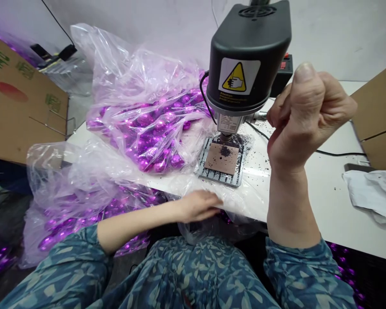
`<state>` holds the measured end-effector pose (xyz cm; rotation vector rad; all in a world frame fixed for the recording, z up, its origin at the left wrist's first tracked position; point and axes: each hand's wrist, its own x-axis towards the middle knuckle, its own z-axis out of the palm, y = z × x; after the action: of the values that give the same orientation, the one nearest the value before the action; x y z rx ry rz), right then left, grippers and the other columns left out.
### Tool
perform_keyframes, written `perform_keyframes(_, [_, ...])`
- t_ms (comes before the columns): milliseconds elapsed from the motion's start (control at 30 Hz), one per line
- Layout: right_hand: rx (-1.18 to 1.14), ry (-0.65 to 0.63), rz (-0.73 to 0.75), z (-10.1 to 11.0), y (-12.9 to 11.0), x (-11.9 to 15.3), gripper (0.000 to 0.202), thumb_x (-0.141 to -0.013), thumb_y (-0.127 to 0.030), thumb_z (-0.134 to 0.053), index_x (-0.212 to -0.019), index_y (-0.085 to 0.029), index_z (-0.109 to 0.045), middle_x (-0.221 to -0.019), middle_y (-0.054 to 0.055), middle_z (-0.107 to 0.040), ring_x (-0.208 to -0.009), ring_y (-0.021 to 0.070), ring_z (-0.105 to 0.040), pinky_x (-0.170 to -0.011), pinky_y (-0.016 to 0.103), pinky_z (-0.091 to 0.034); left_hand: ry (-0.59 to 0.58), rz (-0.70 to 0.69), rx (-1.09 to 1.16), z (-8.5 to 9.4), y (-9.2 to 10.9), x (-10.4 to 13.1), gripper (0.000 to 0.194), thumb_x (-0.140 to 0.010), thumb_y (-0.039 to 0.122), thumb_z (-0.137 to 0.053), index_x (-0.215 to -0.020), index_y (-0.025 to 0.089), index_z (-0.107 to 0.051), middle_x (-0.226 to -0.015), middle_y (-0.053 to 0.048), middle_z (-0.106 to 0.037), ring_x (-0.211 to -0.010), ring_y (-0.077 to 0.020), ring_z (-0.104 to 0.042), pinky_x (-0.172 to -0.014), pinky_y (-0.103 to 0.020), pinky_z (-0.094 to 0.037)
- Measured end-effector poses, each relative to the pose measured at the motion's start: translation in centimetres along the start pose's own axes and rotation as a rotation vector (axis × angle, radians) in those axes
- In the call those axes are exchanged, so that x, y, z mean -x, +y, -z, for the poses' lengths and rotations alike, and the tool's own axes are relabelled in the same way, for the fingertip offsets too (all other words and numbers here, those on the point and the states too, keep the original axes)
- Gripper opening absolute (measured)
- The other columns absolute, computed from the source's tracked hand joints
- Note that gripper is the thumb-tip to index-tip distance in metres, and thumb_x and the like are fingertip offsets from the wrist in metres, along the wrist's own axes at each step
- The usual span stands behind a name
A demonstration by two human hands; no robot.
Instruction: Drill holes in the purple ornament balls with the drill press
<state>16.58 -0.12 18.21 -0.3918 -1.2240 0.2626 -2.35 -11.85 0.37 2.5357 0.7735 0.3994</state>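
A black drill press (pixel 247 56) with a yellow warning label stands on the white table (pixel 324 201). Under its chuck, a brown square board (pixel 221 158) with a dark hole and dark shavings lies on a slotted metal base (pixel 209 172). My right hand (pixel 309 111) is raised at the right of the machine, its fingers closed around the feed handle (pixel 260 116). At the table's front edge, in front of the base, my left hand (pixel 201 206) has its fingers extended and apart, near clear plastic, with nothing visible in it.
Clear plastic bags of shiny purple balls (pixel 148 133) lie left of the machine and hang over the front edge. Cardboard boxes (pixel 22 107) stand at both sides. Crumpled white paper (pixel 373 191) and a black cable (pixel 341 153) are at the right.
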Motion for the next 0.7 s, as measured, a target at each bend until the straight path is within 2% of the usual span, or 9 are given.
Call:
perform_keyframes(67, [0.019, 0.008, -0.015, 0.1, -0.1, 0.1, 0.056, -0.091, -0.047, -0.076, -0.052, -0.026, -0.041, -0.045, -0.005, -0.03, -0.039, 0.0128, -0.031, -0.044, 0.038, -0.022, 0.191, 0.114, -0.034, 3.1, -3.2, -2.2, 0.029, -0.107, 0.015, -0.047, -0.128, 0.018, -0.066, -0.11, -0.012, -0.077, -0.103, -0.0237, -0.074, -0.09, -0.039, -0.063])
perform_keyframes(133, [0.03, 0.02, -0.015, 0.1, -0.1, 0.2, 0.057, -0.091, -0.047, -0.075, -0.052, -0.026, -0.041, -0.045, -0.005, -0.029, -0.039, 0.0122, -0.031, -0.044, 0.037, -0.022, 0.291, 0.352, -0.215, 6.5, -7.0, -5.0, 0.038, -0.101, 0.002, -0.041, -0.126, 0.014, -0.067, -0.114, -0.016, -0.076, -0.106, -0.0275, -0.073, -0.092, -0.044, -0.063])
perform_keyframes(167, [0.029, 0.021, -0.011, 0.1, -0.1, 0.2, 0.057, -0.092, -0.047, -0.075, -0.052, -0.025, -0.04, -0.045, -0.005, -0.029, -0.039, 0.0118, -0.032, -0.044, 0.037, -0.022, 0.297, 0.48, -0.324, 8.0, -8.8, -6.4, 0.045, -0.097, -0.003, -0.04, -0.13, 0.011, -0.067, -0.122, -0.019, -0.074, -0.115, -0.0308, -0.071, -0.097, -0.047, -0.061])
perform_keyframes(233, [0.024, 0.019, -0.009, 0.1, -0.2, 0.3, 0.057, -0.093, -0.047, -0.074, -0.053, -0.024, -0.04, -0.045, -0.006, -0.03, -0.039, 0.0107, -0.032, -0.044, 0.035, -0.023, 0.231, 0.67, -0.493, 10.4, -12.1, -8.9, 0.051, -0.09, -0.008, -0.045, -0.135, 0.005, -0.065, -0.136, -0.026, -0.069, -0.131, -0.0377, -0.065, -0.105, -0.051, -0.057])
perform_keyframes(333, [0.025, 0.008, -0.04, 0.1, -0.4, 0.4, 0.058, -0.095, -0.046, -0.073, -0.054, -0.023, -0.038, -0.047, -0.005, -0.032, -0.041, 0.0093, -0.032, -0.044, 0.033, -0.022, 0.063, 0.742, -0.596, 11.9, -15.4, -11.2, 0.051, -0.089, -0.006, -0.051, -0.138, 0.001, -0.066, -0.144, -0.031, -0.064, -0.141, -0.044, -0.059, -0.115, -0.057, -0.051])
perform_keyframes(433, [0.028, -0.003, -0.057, 0.2, -0.7, 0.4, 0.06, -0.093, -0.049, -0.074, -0.054, -0.023, -0.037, -0.048, -0.005, -0.032, -0.042, 0.009, -0.031, -0.045, 0.033, -0.022, -0.016, 0.732, -0.602, 11.7, -16.9, -11.9, 0.051, -0.091, -0.002, -0.052, -0.141, 0.0, -0.065, -0.15, -0.034, -0.06, -0.15, -0.0474, -0.05, -0.12, -0.064, -0.043])
perform_keyframes(533, [0.052, -0.001, -0.072, 0.3, -0.8, 0.5, 0.061, -0.092, -0.055, -0.073, -0.054, -0.024, -0.036, -0.048, -0.005, -0.033, -0.044, 0.01, -0.03, -0.046, 0.035, -0.023, 0.031, 0.742, -0.52, 11.4, -17.4, -11.8, 0.053, -0.089, -0.001, -0.054, -0.141, -0.002, -0.064, -0.15, -0.034, -0.06, -0.149, -0.0478, -0.051, -0.121, -0.064, -0.042])
perform_keyframes(633, [0.085, 0.011, -0.076, 0.2, -0.7, 0.7, 0.063, -0.091, -0.06, -0.072, -0.054, -0.025, -0.036, -0.048, -0.005, -0.034, -0.044, 0.0102, -0.03, -0.046, 0.035, -0.024, 0.104, 0.709, -0.415, 12.0, -16.4, -11.1, 0.057, -0.087, 0.003, -0.06, -0.144, 0.002, -0.06, -0.144, -0.03, -0.065, -0.139, -0.0442, -0.06, -0.118, -0.058, -0.047])
perform_keyframes(700, [0.094, 0.021, -0.055, 0.1, -0.6, 0.7, 0.064, -0.091, -0.062, -0.072, -0.053, -0.025, -0.036, -0.046, -0.006, -0.033, -0.042, 0.0092, -0.029, -0.045, 0.035, -0.024, 0.205, 0.667, -0.316, 12.4, -15.0, -10.3, 0.059, -0.086, 0.009, -0.069, -0.145, 0.006, -0.059, -0.138, -0.026, -0.068, -0.131, -0.0403, -0.065, -0.114, -0.053, -0.052])
